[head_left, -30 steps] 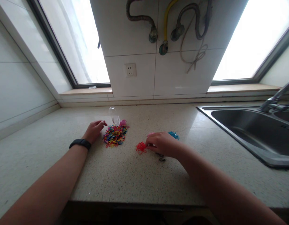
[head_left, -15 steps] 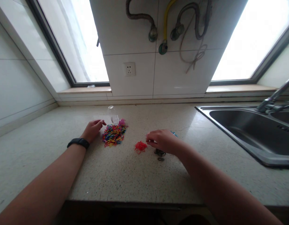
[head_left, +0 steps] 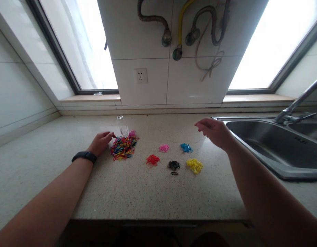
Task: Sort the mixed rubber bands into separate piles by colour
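A mixed pile of small coloured rubber bands (head_left: 123,148) lies on the counter at the left. My left hand (head_left: 102,142) rests against its left edge, fingers curled together; whatever they may hold is hidden. My right hand (head_left: 212,131) is raised over the counter near the sink, its fingertips pinched, and I cannot make out what is between them. Sorted heaps lie in the middle: red rubber bands (head_left: 152,160), pink rubber bands (head_left: 164,148), black rubber bands (head_left: 173,165), blue rubber bands (head_left: 186,148) and yellow rubber bands (head_left: 194,166). One black band sits apart below its heap.
Behind the mixed pile, a clear plastic container (head_left: 122,127) stands beside a pink object (head_left: 132,133). A steel sink (head_left: 251,144) with a faucet (head_left: 287,111) is set into the counter (head_left: 138,195) at the right. Hoses and a socket (head_left: 141,75) are on the wall.
My right hand has moved right and away from me, from beside the red heap toward the sink, uncovering the pink, blue and yellow heaps. The left hand stays by the pile.
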Available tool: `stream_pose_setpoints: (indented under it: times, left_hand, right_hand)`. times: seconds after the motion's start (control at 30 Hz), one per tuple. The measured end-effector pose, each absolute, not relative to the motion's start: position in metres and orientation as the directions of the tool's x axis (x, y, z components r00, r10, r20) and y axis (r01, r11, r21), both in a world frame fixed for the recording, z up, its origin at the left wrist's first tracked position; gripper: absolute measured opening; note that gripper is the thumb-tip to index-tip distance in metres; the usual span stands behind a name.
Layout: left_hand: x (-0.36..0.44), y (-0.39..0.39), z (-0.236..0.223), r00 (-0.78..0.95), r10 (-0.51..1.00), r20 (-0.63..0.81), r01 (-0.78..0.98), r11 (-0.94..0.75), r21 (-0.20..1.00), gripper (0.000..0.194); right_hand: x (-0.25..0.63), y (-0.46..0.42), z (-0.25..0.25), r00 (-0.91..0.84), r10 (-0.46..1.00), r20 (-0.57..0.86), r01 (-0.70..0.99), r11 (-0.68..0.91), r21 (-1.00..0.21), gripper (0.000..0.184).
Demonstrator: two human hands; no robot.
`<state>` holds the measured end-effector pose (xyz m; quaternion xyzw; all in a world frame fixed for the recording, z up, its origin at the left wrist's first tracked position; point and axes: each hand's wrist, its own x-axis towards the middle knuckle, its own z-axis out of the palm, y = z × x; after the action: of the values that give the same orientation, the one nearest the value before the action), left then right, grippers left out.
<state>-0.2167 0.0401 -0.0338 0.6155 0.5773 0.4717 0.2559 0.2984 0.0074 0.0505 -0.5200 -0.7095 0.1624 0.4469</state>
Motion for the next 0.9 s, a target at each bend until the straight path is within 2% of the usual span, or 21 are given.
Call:
stream_pose_setpoints:
  times: [0.07, 0.13, 0.2, 0.33, 0.6, 0.73, 0.9]
  left_hand:
    - [-0.218, 0.041, -0.034, -0.086, 0.954, 0.286, 0.496, -0.208, 0.843, 0.037]
    - [-0.217, 0.042, -0.034, -0.059, 0.954, 0.295, 0.534, -0.220, 0.817, 0.038]
    - [-0.216, 0.042, -0.032, -0.031, 0.946, 0.321, 0.574, -0.246, 0.781, 0.039]
    - [-0.213, 0.041, -0.028, 0.017, 0.951, 0.308, 0.683, -0.236, 0.691, 0.044]
    - [-0.215, 0.043, -0.031, 0.103, 0.945, 0.311, 0.812, -0.261, 0.523, 0.042]
    - [-0.214, 0.041, -0.030, 0.098, 0.949, 0.301, 0.815, -0.251, 0.523, 0.041]
    - [-0.208, 0.034, -0.024, 0.048, 0.956, 0.289, 0.782, -0.216, 0.585, 0.044]
  right_hand:
    - [0.315, 0.019, 0.030, 0.052, 0.896, 0.442, 0.552, 0.343, -0.760, 0.037]
    - [0.327, 0.032, 0.007, 0.136, 0.902, 0.409, 0.575, 0.264, -0.775, 0.040]
    - [0.332, 0.042, -0.011, 0.079, 0.932, 0.353, 0.672, 0.212, -0.709, 0.037]
    - [0.330, 0.051, -0.022, -0.082, 0.946, 0.313, 0.739, 0.268, -0.618, 0.036]
    - [0.327, 0.050, -0.017, -0.046, 0.954, 0.298, 0.742, 0.232, -0.628, 0.036]
    - [0.328, 0.052, -0.020, -0.075, 0.951, 0.300, 0.744, 0.254, -0.618, 0.036]
    - [0.329, 0.052, -0.021, -0.088, 0.949, 0.301, 0.753, 0.261, -0.604, 0.035]
